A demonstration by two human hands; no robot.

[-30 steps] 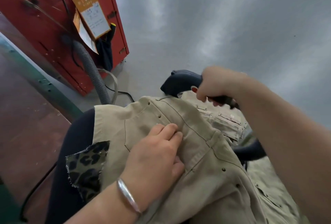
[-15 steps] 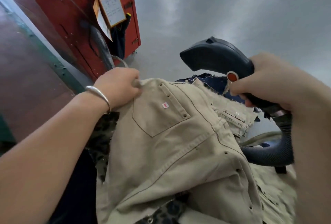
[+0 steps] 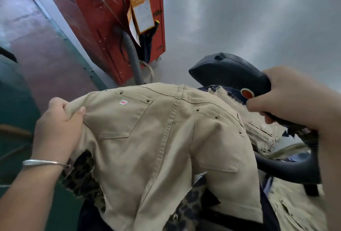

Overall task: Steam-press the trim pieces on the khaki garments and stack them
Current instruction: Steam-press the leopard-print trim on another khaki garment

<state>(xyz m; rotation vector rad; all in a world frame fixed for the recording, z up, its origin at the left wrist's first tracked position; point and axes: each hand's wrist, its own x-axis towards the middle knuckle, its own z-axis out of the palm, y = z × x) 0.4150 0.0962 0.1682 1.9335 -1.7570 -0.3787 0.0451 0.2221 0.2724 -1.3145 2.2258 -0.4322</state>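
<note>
A khaki garment (image 3: pixel 162 149) with two rear patch pockets and metal rivets lies spread in front of me. Leopard-print trim (image 3: pixel 83 177) shows under its left edge and along its lower hem. My left hand (image 3: pixel 57 129) grips the garment's upper left corner, thumb on top of the cloth. My right hand (image 3: pixel 284 98) grips the handle of a dark blue steam iron (image 3: pixel 228 72), held above the garment's far right edge. The iron's black hose (image 3: pixel 287 171) loops down at the right.
More khaki garments (image 3: pixel 295 210) lie piled at the right, partly under the hose. A red machine panel (image 3: pixel 110 24) with a tag and a grey corrugated hose (image 3: pixel 134 59) stands at the back left. A grey floor lies beyond. A green-edged surface (image 3: pixel 18 101) runs along the left.
My left hand left the pocket area and took hold of the garment's upper left corner, pulling it flat. My right hand lifted the iron up off the cloth.
</note>
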